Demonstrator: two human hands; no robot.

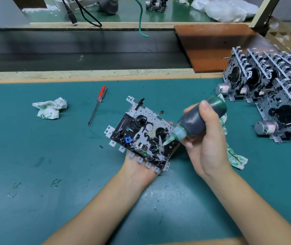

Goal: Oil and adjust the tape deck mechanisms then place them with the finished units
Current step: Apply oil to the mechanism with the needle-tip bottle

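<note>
Beneath the tape deck mechanism [141, 137], our left hand [139, 169] was mostly hidden, so we couldn't tell its grip. Our right hand [204, 138] clasped the oil bottle [199, 119], its dark contents indistinct, nozzle pointing down-left onto the mechanism. At far right, the finished units [272, 96] were cut off.

The desk [35, 156] has open green room on the left and near the front. A red screwdriver [98, 104] and a crumpled cloth [50, 108] lie farther back. Stacked finished units [268, 92] block the right side.
</note>
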